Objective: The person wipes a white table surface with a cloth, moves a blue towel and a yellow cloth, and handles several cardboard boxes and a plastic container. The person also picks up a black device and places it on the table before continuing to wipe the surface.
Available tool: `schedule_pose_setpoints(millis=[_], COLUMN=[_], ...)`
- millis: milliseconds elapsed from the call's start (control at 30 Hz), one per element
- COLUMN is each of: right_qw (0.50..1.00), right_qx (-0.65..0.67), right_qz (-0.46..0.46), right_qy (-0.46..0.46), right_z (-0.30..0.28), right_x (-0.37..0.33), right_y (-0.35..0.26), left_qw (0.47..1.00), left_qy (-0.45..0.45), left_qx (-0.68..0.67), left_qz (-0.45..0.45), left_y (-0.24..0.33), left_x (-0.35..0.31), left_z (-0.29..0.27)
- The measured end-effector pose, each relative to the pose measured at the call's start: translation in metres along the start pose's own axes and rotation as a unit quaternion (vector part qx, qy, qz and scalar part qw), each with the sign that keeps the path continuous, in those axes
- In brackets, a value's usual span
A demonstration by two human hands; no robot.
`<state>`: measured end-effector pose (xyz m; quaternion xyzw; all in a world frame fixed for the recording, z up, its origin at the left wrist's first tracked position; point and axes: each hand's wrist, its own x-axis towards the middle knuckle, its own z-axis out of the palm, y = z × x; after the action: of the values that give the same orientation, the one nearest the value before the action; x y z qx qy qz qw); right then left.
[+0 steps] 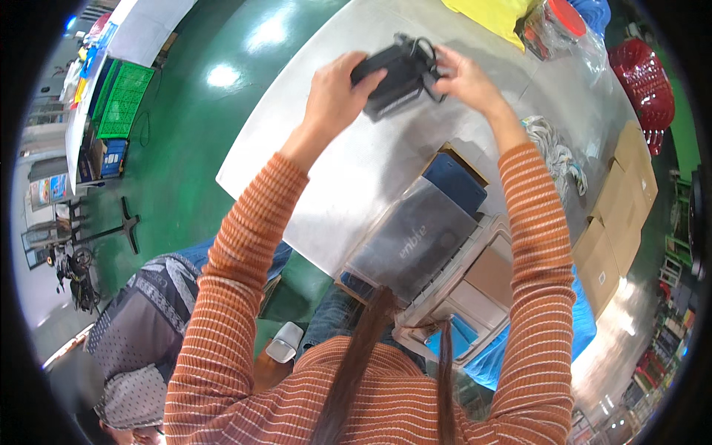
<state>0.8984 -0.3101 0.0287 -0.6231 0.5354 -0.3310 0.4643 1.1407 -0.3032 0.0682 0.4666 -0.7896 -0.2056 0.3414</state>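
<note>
Over the far part of the white table (pixel 326 141), both arms stretch out in orange striped sleeves. My left hand (pixel 337 93) is closed round one end of a black box-shaped device (pixel 393 76), thumb on its near face. A black cable (pixel 424 55) loops at the device's right end. There my right hand (pixel 469 78) has its fingers bent and closed on the cable. Slight blur hides the device's details, so its exact kind is unclear. Nearer to me, a grey box with lettering (pixel 411 237) lies beside a dark blue box (pixel 454 182).
A pale plastic crate (pixel 415 330) stands near my body on the right. Bundled whitish cloth or cords (pixel 552 148) lie by cardboard (pixel 615 215). A red-lidded clear jar (pixel 556 30) is at the far right. Another person (pixel 148 319) sits at the left.
</note>
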Motion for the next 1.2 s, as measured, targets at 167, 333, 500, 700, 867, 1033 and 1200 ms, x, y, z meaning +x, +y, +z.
schedule_pose_setpoints(millis=[167, 333, 500, 700, 867, 1033, 1200], right_qw=[0.991, 0.988, 0.980, 0.944, 0.950, 0.944, 0.935], right_qx=[-0.034, -0.047, -0.139, -0.240, -0.218, -0.265, -0.280], right_qz=[0.051, 0.077, 0.142, 0.179, 0.167, 0.138, 0.169], right_qy=[0.119, 0.128, 0.005, -0.143, -0.148, -0.138, -0.135], right_z=[-0.041, -0.055, -0.045, -0.014, -0.007, -0.011, 0.002], right_x=[0.018, -0.018, -0.081, -0.118, -0.125, -0.120, -0.121], right_y=[0.014, 0.044, 0.064, 0.078, 0.094, 0.133, 0.102], left_qw=[0.999, 0.996, 0.995, 0.997, 0.996, 0.903, 0.687], left_qy=[-0.010, -0.013, -0.027, 0.004, 0.091, 0.055, -0.001], left_qx=[-0.012, -0.060, -0.036, -0.024, 0.022, -0.072, -0.322], left_qz=[-0.047, -0.071, -0.093, -0.077, 0.007, -0.421, -0.651], left_y=[-0.010, -0.006, -0.002, 0.006, 0.005, -0.008, 0.063], left_x=[0.066, 0.093, 0.099, 0.078, -0.049, -0.300, -0.385], left_z=[0.039, 0.059, 0.064, 0.030, -0.033, -0.035, -0.001])
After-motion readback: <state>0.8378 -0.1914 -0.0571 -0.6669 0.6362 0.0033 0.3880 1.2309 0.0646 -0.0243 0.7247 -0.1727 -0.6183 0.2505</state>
